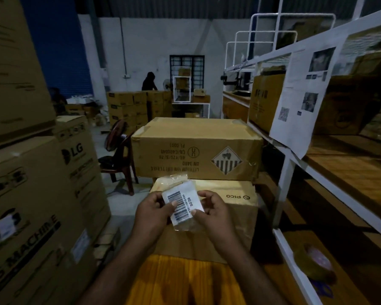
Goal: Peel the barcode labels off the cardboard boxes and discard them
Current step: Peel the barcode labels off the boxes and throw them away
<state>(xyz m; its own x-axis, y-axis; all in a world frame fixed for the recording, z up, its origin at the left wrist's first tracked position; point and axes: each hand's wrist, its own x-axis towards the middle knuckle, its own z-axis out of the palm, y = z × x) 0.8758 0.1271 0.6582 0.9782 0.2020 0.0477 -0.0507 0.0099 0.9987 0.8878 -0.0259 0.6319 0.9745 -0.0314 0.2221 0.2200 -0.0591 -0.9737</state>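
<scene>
Yellow ribbed surface (185, 280) sat at the bottom edge, both forearms above it. Left hand (153, 212) pinched the barcode label (183, 203) at its left side, thumb lying across the bars. Right hand (213, 214) pinched the label's right edge between thumb and curled fingers. The label was white, tilted, printed with a barcode and "50/39", and held in the air between the two hands, not stuck to any box. Clear plastic film (174, 180) stuck out above and below it; whether tape or a pouch, cannot tell.

Just beyond the hands stood the PICO box (233, 195), brown cardboard, top partly hidden by the label. On its far part rested the lithium battery box (196, 148), print upside down, with a striped hazard diamond on the near face.

Left side: stacked LG boxes (42, 205), small white stickers on the near faces. Dark plastic chair (119, 159) between them and the battery box. Right side: white shelf rack (287, 172) holding more cartons, a printed paper sheet (304, 95) hanging off it, and a tape roll (317, 263) on the low shelf.

Far back: a row of stacked cartons (136, 106), a person (149, 81) behind them, and a barred window (186, 69) in the white wall.
</scene>
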